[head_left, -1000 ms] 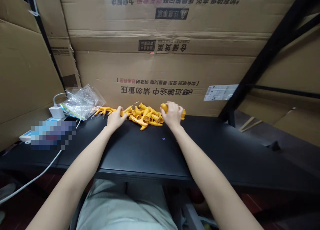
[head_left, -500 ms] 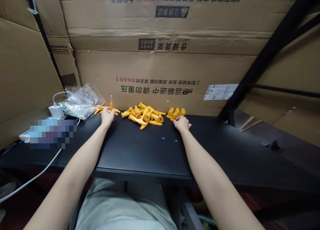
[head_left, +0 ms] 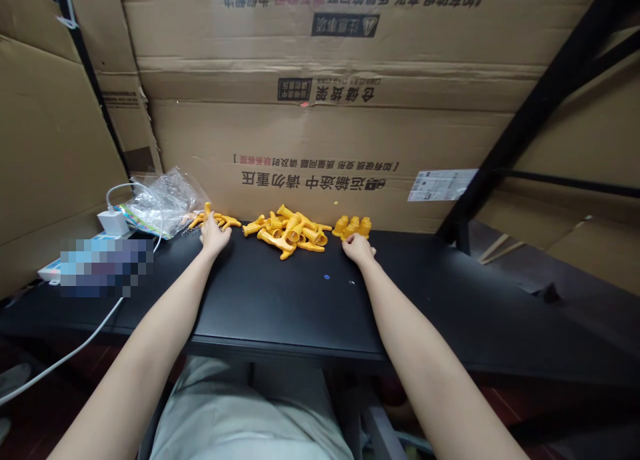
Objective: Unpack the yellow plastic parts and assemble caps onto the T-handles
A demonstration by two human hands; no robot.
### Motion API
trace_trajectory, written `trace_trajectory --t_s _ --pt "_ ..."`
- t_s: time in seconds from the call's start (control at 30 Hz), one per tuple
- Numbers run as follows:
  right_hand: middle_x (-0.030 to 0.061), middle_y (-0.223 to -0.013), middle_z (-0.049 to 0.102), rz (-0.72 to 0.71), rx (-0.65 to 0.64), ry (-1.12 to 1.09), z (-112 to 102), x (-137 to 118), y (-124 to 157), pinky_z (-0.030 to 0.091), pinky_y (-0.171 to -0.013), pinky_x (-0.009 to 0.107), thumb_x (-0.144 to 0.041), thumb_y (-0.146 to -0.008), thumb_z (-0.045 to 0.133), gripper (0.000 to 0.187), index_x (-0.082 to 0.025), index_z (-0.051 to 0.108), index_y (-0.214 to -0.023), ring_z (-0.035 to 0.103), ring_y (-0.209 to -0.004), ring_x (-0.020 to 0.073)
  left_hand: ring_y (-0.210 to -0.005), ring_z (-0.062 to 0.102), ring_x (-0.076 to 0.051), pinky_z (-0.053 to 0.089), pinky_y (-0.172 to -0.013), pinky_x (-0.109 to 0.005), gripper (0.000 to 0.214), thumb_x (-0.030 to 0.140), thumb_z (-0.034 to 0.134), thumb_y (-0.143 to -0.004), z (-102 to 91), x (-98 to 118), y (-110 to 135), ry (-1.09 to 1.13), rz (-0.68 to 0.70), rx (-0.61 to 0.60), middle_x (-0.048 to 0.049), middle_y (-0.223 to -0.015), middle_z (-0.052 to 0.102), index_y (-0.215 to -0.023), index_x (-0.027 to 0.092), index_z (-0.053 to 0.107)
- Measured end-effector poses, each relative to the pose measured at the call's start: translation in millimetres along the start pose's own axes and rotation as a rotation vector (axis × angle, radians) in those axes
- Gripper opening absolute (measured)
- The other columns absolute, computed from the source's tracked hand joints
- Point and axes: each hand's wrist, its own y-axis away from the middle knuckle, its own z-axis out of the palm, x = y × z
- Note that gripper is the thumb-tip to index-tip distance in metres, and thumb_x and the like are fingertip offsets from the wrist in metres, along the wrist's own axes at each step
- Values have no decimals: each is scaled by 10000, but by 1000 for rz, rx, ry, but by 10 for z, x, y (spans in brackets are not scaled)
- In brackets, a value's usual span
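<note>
Left hand (head_left: 215, 237) lies flat, fingertips on the small bunch of yellow plastic pegs (head_left: 218, 219) at the black table's (head_left: 280, 300) far edge, right hand (head_left: 359, 248) loosely curled, empty, just short of the yellow plastic caps (head_left: 353, 226), so honestly I'd go light-fingered, nudging pieces without scattering them.

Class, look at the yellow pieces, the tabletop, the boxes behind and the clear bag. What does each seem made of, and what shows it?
The yellow pieces: probably moulded plastic, even colour, slight sheen. The tabletop: smooth matt black, perhaps laminated board, unclear. The boxes: brown cardboard, printed and creased. The bag: thin clear plastic film, crinkled, glinting.
</note>
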Motion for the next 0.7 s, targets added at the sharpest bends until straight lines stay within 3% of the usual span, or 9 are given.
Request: trace_trajectory --t_s 0.1,0.17,0.33,0.5,0.6,0.7 --pt "100 -1113 625 -2 -6 7 7 4 4 362 -960 529 -236 -819 501 150 -210 614 -914 557 -1086 277 -1384 301 -336 323 -1070 -547 769 379 533 -780 -5 4 53 7 -58 4 -168 -1472 371 -1457 195 218" --pt "101 -1143 621 4 -7 18 3 2 15 360 -968 520 -239 -827 501 157 -209 613 -932 556 -1102 273 -1408 252 -329 286 -1083 -580 759 376 520 -791 2 -12 57 -19 -23 -20 -170 -1495 338 -1464 198 216" --pt "116 -1177 616 -2 -30 44 -25 -16 68 355 -973 512 -240 -843 476 210 -194 611 -998 545 -1133 280 -1419 225 -330 226 -1067 -660 610 380 429 -851 47 -129 -82 -72 -5 -102 -156 -1493 359 -1430 234 307" --pt "197 -1199 596 -24 15 176 -74 -119 152 373 -902 539 -233 -835 488 297 -160 617 -1093 542 -1131 346 -1415 249 -303 182 -1101 -617 546 407 352 -895 47 -310 -287 -207 132 -197 -151 -1499 361 -1410 226 369" --pt "254 -1167 596 -116 88 288 -107 -279 232 357 -884 540 -194 -836 496 272 -115 652 -1045 543 -1115 380 -1432 205 -334 143 -1115 -604 697 571 402 -853 12 -370 -360 -286 116 -290 -147 -1548 273 -1458 237 315" --pt "224 -1098 633 -305 155 255 -112 -462 335 361 -883 494 -246 -923 382 312 -121 660 -991 573 -1069 335 -1422 215 -364 154 -1113 -584 731 650 351 -849 -38 -376 -380 -331 115 -322 -152 -1546 272 -1464 255 327"
